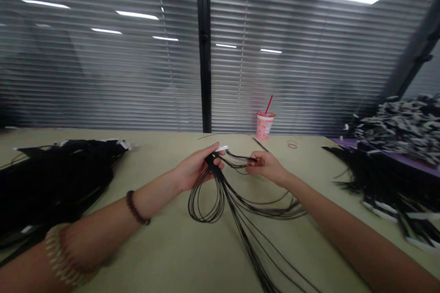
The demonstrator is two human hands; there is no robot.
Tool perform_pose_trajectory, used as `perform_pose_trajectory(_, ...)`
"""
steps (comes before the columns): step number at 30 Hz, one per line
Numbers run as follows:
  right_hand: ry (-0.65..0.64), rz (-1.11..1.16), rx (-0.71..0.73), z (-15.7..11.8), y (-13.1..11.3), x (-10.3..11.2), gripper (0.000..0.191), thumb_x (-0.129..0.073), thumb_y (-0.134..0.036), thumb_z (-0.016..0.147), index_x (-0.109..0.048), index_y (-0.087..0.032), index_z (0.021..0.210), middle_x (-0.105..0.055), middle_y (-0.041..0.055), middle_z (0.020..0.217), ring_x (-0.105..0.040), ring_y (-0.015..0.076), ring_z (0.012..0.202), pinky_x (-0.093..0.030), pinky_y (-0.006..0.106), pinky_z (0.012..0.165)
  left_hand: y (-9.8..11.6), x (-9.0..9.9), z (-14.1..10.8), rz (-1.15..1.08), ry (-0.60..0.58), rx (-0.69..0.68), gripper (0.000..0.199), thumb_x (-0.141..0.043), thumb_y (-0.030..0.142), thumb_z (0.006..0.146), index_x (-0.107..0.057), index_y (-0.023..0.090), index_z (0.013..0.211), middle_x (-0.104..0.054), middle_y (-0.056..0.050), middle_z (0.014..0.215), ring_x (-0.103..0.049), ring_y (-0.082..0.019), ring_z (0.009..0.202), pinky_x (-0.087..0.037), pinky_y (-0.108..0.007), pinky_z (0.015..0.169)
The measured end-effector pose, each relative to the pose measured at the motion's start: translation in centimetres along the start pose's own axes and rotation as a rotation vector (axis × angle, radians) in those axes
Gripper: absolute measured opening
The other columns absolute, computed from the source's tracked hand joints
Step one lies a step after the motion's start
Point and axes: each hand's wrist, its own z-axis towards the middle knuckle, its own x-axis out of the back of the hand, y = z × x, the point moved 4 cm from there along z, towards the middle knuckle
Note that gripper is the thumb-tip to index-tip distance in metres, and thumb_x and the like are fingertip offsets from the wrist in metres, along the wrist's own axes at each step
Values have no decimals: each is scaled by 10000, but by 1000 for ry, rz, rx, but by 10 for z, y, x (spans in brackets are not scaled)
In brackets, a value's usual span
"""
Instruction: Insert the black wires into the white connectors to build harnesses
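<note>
A bundle of thin black cables hangs in loops between my two hands and trails down toward the table's near side. My left hand is closed around the bundle near its top, with a small white piece showing at the thumb. One round loop droops below that hand. To the right, my right hand pinches several of the cables a short way from the white piece. The strands between the hands run roughly level. What lies inside my left palm is hidden.
On the pale table, a large black cable pile lies at left. More black cables with white ends lie at right, before a heaped pile. A pink cup with straw and rubber bands are toward the back.
</note>
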Motion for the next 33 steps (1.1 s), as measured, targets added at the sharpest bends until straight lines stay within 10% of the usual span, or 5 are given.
perform_pose_trajectory(8,-165,-302,114,-9,-12,-9,330,-647,-345,625,-534,-141,859,-543,9,772,-510,119,696,-402,260,643,-25,10,5,14,43,40,317,-531,447,733,-583,150,832,-621,-5,702,-593,-110,667,-462,-198,569)
perform_pose_trajectory(12,131,-581,422,-16,-55,-9,537,-673,-388,582,-488,-169,1035,-511,71,1050,-466,180,962,-363,321,820,-31,13,6,-15,71,4,306,-527,445,736,-577,149,792,-641,-18,725,-598,-118,658,-446,-193,533)
perform_pose_trajectory(16,386,-818,521,-28,-85,-24,236,-515,-387,732,-544,-153,740,-548,43,737,-493,147,725,-365,273,664,-32,17,9,-16,92,-32,296,-530,435,738,-581,148,792,-642,-13,712,-573,-92,589,-420,-185,504)
perform_pose_trajectory(22,-38,-1001,163,-32,-69,-58,351,-526,-502,693,-578,-155,693,-545,22,618,-458,118,567,-284,240,519,-33,20,10,-11,92,-48,319,-538,471,715,-579,164,791,-638,1,724,-566,-84,586,-422,-186,505)
perform_pose_trajectory(33,-628,-470,-153,-30,-45,-42,169,-507,-314,727,-553,-152,716,-550,-9,593,-486,97,527,-316,208,481,-33,18,6,3,30,53,383,-522,517,698,-565,148,790,-656,-42,771,-630,-190,732,-507,-315,665)
